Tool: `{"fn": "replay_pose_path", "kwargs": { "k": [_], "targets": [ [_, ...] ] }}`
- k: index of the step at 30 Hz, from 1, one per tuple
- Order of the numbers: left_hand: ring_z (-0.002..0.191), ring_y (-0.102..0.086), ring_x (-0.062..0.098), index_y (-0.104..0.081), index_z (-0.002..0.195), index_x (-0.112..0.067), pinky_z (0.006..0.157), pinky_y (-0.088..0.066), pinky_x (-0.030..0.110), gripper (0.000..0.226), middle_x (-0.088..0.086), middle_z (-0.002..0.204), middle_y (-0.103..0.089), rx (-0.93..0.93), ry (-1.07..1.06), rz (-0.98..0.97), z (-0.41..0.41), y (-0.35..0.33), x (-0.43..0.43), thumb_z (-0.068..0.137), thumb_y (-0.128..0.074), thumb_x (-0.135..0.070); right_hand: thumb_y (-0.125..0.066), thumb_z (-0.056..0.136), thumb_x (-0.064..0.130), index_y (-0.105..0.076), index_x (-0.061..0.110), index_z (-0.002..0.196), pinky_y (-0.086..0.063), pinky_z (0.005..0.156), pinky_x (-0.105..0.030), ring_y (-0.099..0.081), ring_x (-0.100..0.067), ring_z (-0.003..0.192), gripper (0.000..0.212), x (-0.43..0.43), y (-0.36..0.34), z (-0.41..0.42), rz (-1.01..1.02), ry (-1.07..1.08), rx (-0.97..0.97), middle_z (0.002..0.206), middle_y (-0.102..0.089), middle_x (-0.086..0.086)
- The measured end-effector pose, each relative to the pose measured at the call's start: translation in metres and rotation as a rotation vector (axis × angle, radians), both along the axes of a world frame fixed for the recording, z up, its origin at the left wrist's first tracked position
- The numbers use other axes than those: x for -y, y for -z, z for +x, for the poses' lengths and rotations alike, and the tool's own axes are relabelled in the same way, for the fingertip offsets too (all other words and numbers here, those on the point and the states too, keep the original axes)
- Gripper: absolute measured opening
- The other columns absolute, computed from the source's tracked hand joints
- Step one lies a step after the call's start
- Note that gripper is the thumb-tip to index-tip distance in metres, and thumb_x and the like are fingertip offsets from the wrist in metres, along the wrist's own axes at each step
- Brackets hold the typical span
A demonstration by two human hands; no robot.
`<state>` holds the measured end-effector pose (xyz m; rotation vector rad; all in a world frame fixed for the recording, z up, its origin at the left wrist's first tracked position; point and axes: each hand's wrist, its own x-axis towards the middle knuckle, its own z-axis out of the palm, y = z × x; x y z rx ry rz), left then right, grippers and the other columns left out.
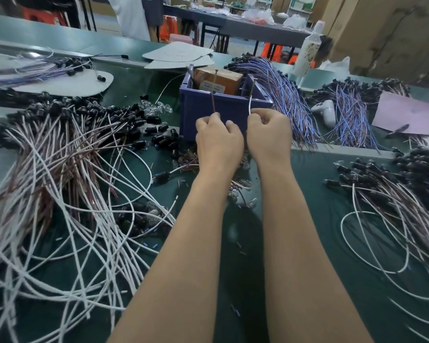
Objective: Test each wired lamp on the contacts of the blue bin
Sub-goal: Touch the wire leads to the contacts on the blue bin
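The blue bin (223, 112) stands at the centre of the green table, with a brown box (217, 79) inside and two upright metal pins, a left contact (216, 78) and a right contact (253, 87). My left hand (218, 139) pinches a brown wire (212, 102) that reaches up toward the left contact. In my right hand (269, 134) a white wire (250, 105) is pinched, its end rising toward the right contact. Both hands sit just in front of the bin's near wall. The lamp on these wires is hidden under my hands.
A big heap of white and brown wired lamps (67, 174) covers the left of the table, and another heap (391, 194) lies right. Blue-wired bundles (290, 100) lie beside the bin. Loose clear bulbs (159, 108), a white bottle (308, 50) and pink paper (406, 112) are nearby.
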<state>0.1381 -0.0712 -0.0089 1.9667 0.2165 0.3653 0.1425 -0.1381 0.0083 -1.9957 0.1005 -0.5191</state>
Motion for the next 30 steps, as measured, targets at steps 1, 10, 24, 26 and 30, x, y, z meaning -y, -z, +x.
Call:
{"fn": "replay_pose_path", "kwargs": {
  "k": [1,10,24,26,30],
  "targets": [
    [0.120,-0.048,0.030,-0.037,0.141,-0.004,0.104,-0.036,0.036,0.045,0.013,0.144,-0.032,0.002,-0.004,-0.001,0.000,0.000,0.000,0.100,-0.037,-0.023,-0.048,0.090,0.012,-0.065,0.007,0.114,-0.048,0.086,-0.030,-0.062,-0.020,0.093,0.029,0.000,-0.001,0.000,0.007,0.003,0.001,0.098,-0.068,-0.008],
    [0.122,-0.046,0.030,-0.037,0.142,-0.005,0.105,-0.034,0.035,0.045,0.013,0.144,-0.032,-0.021,0.013,0.011,0.002,0.001,-0.002,0.100,-0.037,-0.024,-0.048,0.091,0.012,-0.065,0.007,0.113,-0.037,0.072,-0.015,-0.055,-0.012,0.085,0.029,0.001,0.000,0.001,-0.020,0.028,0.013,0.087,-0.058,0.002],
    [0.114,-0.050,0.024,-0.041,0.136,-0.005,0.083,-0.031,0.017,0.039,0.012,0.137,-0.040,0.064,-0.032,-0.001,0.002,0.008,0.000,0.099,-0.043,-0.019,-0.048,0.090,0.011,-0.065,0.007,0.111,-0.050,0.087,-0.034,-0.064,-0.023,0.093,0.028,-0.002,0.000,-0.001,-0.001,-0.010,-0.008,0.097,-0.068,-0.009],
    [0.109,-0.054,0.021,-0.047,0.129,-0.006,0.080,-0.033,0.016,0.033,0.011,0.129,-0.048,0.124,-0.101,0.009,0.002,0.011,-0.003,0.096,-0.047,-0.011,-0.048,0.090,0.011,-0.065,0.007,0.111,-0.051,0.087,-0.035,-0.064,-0.025,0.093,0.028,-0.002,0.000,0.000,0.006,-0.011,-0.014,0.097,-0.069,-0.011],
    [0.109,-0.055,0.016,-0.053,0.126,-0.006,0.080,-0.032,0.010,0.032,0.008,0.124,-0.055,0.195,-0.187,0.036,0.001,0.013,-0.007,0.095,-0.046,-0.004,-0.048,0.091,0.013,-0.065,0.009,0.112,-0.051,0.086,-0.035,-0.064,-0.023,0.092,0.028,-0.002,0.001,0.000,-0.002,-0.011,-0.025,0.096,-0.069,-0.010]
  ]
}}
